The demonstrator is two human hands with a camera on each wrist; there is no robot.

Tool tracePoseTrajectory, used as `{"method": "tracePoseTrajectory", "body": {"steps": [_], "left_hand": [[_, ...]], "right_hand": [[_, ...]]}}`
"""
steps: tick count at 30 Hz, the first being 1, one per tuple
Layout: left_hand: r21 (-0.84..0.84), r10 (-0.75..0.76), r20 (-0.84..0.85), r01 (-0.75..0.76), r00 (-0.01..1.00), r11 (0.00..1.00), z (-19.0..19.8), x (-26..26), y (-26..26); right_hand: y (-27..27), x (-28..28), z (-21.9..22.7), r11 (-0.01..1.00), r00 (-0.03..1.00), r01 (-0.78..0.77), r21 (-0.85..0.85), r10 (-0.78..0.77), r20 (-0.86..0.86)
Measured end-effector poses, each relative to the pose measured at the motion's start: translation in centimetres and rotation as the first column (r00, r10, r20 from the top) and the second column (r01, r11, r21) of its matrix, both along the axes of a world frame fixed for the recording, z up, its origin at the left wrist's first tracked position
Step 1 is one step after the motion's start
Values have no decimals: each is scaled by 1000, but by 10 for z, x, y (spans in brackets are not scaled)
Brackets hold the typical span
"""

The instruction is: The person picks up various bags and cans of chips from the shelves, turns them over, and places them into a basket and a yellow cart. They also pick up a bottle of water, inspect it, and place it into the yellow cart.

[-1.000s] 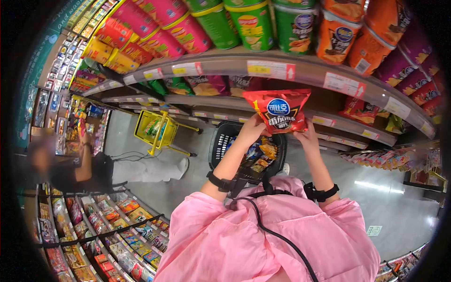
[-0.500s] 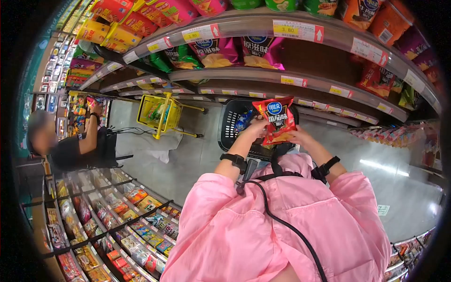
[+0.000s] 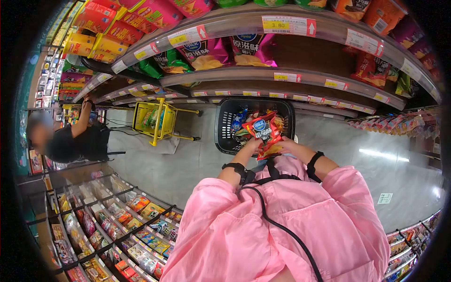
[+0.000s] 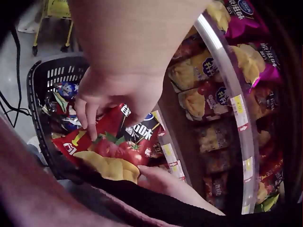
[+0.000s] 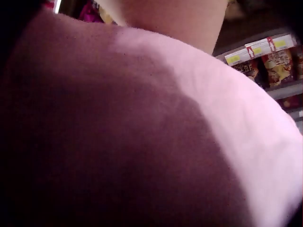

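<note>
A red bag of potato chips (image 3: 263,130), printed with tomatoes, is held between both hands over a black shopping basket (image 3: 221,136). My left hand (image 4: 120,90) grips its upper part from one side, fingers bent down over the front. My right hand (image 3: 289,146) holds the opposite edge, its thumb along the bag in the left wrist view and the other fingers hidden. Inside the basket lie blue snack packs (image 3: 239,118) and other packets, partly covered by the bag. Pink cloth (image 5: 118,118) fills most of the right wrist view, so no hand shows there.
Curved store shelves (image 3: 225,76) with chip bags and tubs run along the front. A yellow cart (image 3: 152,122) stands on the grey floor to the left, near another person (image 3: 77,141) in black. Racks of packaged snacks (image 3: 141,207) are at the lower left.
Both hands have brought the red chip bag down from in front of the shelf to low over the basket, nearer the body. The other person has shifted a little, one arm now raised.
</note>
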State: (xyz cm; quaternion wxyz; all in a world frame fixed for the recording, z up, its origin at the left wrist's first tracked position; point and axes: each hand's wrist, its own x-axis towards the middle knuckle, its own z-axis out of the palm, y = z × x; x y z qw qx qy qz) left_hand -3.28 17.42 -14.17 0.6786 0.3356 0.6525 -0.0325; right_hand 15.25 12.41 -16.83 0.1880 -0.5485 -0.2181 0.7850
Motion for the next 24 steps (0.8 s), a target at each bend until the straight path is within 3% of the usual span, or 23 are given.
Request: {"method": "tracePoseTrajectory", "body": {"steps": [2,5,8,12,15,18,22,24], "left_hand": [[-33,60,-13,-61,998,998,-8,-4,-5],[-15,125,3,-125,992,992,-12,-10,-9],[-26,155,27,-155,988,988,-37,-19,-9],[49,119,-23,-117,993,992,-20,-16,-6],[32,133,77,-136,988,990,-15,-13,-1],[56,64,115,-71,991,996,-12,-8,3],[94,-3,63,-3,998,996,-5,5,11],[103,44,94,-53,995,993,-1,10,17]], "right_hand": [[2,-5,15,1000,996,-26,-6,26,83],[1,-8,10,992,994,-108,71,107,20],[6,-9,42,982,972,-174,74,159,173],[5,-8,-8,985,938,-170,-33,172,300],[10,-3,-9,967,921,-252,-38,251,298],[12,8,20,960,935,-279,-13,275,225],[10,22,7,979,946,-205,-3,200,255],[12,30,-10,990,955,-141,-3,136,263]]}}
